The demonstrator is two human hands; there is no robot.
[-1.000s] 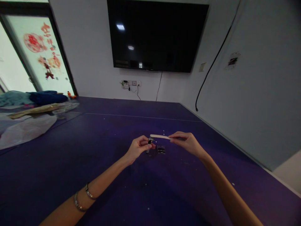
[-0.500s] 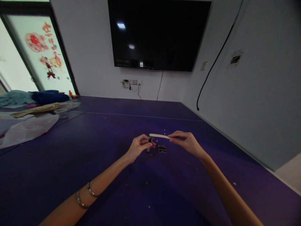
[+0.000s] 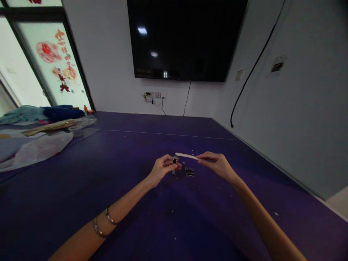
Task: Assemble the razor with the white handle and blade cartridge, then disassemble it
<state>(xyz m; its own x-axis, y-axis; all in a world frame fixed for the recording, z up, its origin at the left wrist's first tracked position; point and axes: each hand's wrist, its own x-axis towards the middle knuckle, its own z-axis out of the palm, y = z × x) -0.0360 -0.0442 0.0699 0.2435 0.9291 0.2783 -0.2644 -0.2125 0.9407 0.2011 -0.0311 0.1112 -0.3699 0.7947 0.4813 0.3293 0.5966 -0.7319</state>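
My left hand [image 3: 165,167] pinches a small dark-and-grey piece [image 3: 174,168], held upright; its kind is too small to make out. Between the thumb and fingers of my right hand [image 3: 215,164] is a slim, pale, slightly curved stick [image 3: 186,156]. The stick points left, and its far end lies over the top of the piece in my left hand; whether they touch I cannot tell. Just right of my left fingers, a small dark board [image 3: 189,172], like a circuit board, lies on the purple surface [image 3: 130,217].
Small white crumbs are scattered over the surface. Far left lie a clear plastic bag [image 3: 43,150], a tan strip [image 3: 50,127] and blue cloth [image 3: 62,112]. A black cable [image 3: 251,72] hangs along the right wall. A television [image 3: 187,40] hangs ahead.
The whole view has shifted slightly, so everything sits a little farther right. Both hands keep their holds, and the stick remains over the left-hand piece with hardly any visible movement.
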